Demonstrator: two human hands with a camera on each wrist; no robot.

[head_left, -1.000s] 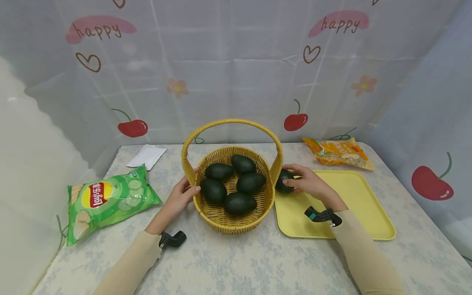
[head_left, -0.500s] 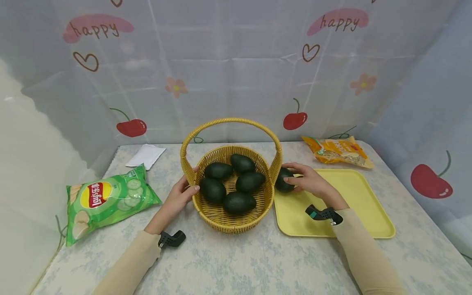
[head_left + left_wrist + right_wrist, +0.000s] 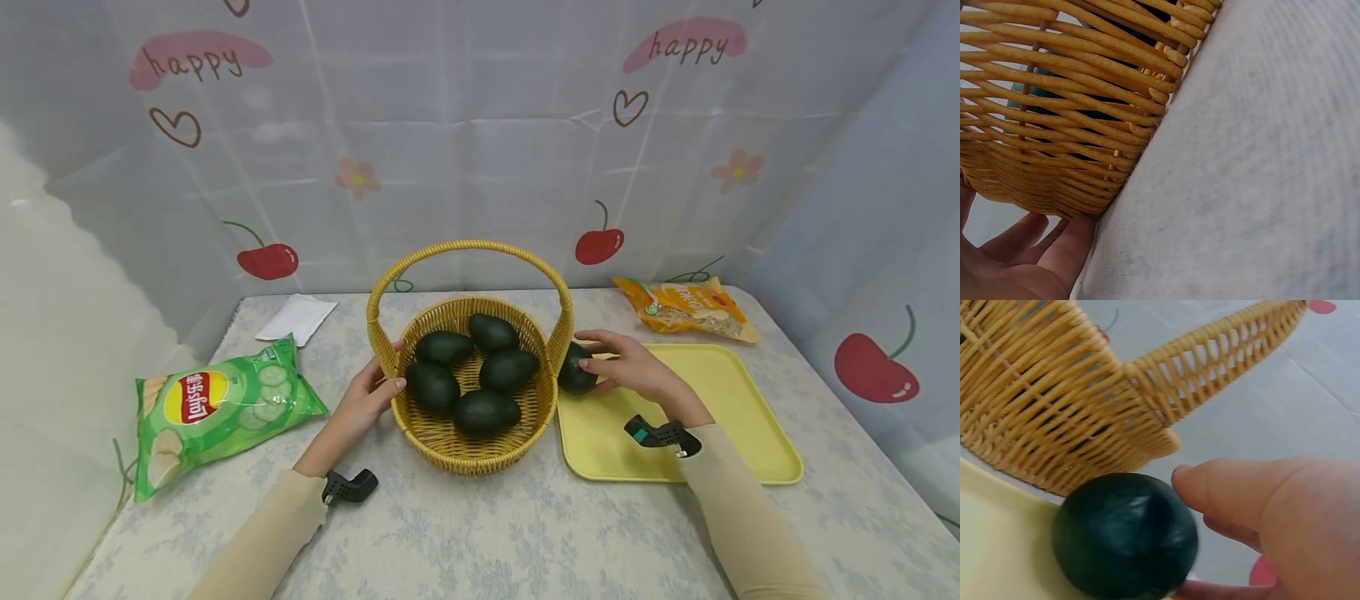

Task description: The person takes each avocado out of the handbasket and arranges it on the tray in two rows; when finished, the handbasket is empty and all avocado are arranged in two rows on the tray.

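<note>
Head view, table contents. Wicker basket (image 3: 471, 433): yellow, arched handle, at the middle of the table, holding five dark green avocados (image 3: 486, 412). Left hand (image 3: 366, 398): fingers relaxed and laid against the basket's left wall, thumb at the rim, gripping nothing. Right hand (image 3: 630, 369): fingers curled round a sixth avocado (image 3: 575, 372), which sits at the left edge of the yellow tray (image 3: 735, 417), touching or just beside the basket's right wall under the handle base. Tray: right of the basket, toward the table's right edge. Green crisp bag (image 3: 217, 407): near the left edge. Orange snack bag (image 3: 690, 308): far right corner, behind the tray. White packet (image 3: 297, 317): far left corner.
</note>
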